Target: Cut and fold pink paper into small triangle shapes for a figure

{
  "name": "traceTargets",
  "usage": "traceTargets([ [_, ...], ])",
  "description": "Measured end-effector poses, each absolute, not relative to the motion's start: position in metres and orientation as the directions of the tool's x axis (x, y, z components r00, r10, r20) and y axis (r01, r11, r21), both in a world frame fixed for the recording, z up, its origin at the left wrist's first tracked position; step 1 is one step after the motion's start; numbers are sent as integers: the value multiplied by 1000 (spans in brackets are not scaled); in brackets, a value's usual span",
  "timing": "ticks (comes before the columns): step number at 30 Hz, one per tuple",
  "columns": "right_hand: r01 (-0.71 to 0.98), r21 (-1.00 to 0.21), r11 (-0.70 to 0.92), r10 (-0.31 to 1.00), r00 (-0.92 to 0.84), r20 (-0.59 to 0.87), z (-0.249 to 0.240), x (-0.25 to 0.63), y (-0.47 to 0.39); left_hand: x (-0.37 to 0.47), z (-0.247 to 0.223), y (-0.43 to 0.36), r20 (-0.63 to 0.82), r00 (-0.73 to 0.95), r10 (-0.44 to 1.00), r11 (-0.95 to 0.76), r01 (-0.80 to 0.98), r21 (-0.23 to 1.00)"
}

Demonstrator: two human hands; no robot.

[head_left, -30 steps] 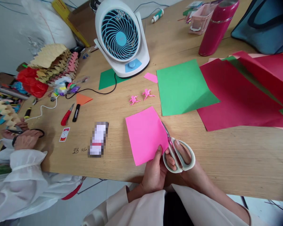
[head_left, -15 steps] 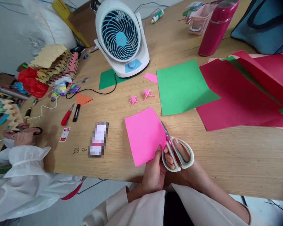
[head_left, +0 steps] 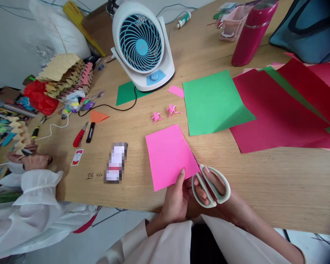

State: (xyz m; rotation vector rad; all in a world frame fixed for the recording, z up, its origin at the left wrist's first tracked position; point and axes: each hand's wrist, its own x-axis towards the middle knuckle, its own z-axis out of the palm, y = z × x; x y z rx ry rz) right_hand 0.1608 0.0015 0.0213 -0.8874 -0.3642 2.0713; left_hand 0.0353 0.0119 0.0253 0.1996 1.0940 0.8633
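A sheet of bright pink paper (head_left: 169, 157) lies tilted at the near middle of the table. My left hand (head_left: 176, 200) pinches its near edge, thumb on top and fingers underneath. In my right hand (head_left: 214, 187) are scissors (head_left: 218, 174) with pale grey-green handles, fingers through the loops. Their blades are mostly hidden behind the right edge of the pink paper. Beyond the sheet sit two small folded pink paper figures (head_left: 156, 117).
Green paper (head_left: 216, 102) and red sheets (head_left: 264, 110) spread to the right. A white fan (head_left: 140, 42) stands behind. Left are a phone (head_left: 116, 162), a red cutter (head_left: 80, 135) and a black marker (head_left: 90, 132). A co-worker's hands (head_left: 34, 159) work at far left.
The scissors and my right hand have shifted slightly right and nearer to me. The blades, visible before, are now mostly behind the paper. My left hand has moved slightly left.
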Motion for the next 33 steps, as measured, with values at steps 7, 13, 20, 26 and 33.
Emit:
traceTargets([
  [7,-359,-590,-723,676,-544,-498,21,196,-19,16,28,20,-713,11,701,579,-592,561],
  [13,-210,-823,-528,806,-430,-407,19,215,-8,2,31,21,-717,39,696,597,-585,548],
  [20,-196,-915,-353,933,1,-360,21,175,48,4,16,-1,-686,74,724,636,-458,621],
  [26,-226,-921,-316,928,130,-350,16,160,58,8,4,-12,-650,73,757,617,-410,672],
  [33,-198,-942,-273,952,87,-294,21,173,53,-25,15,8,-625,8,780,530,-538,655],
])
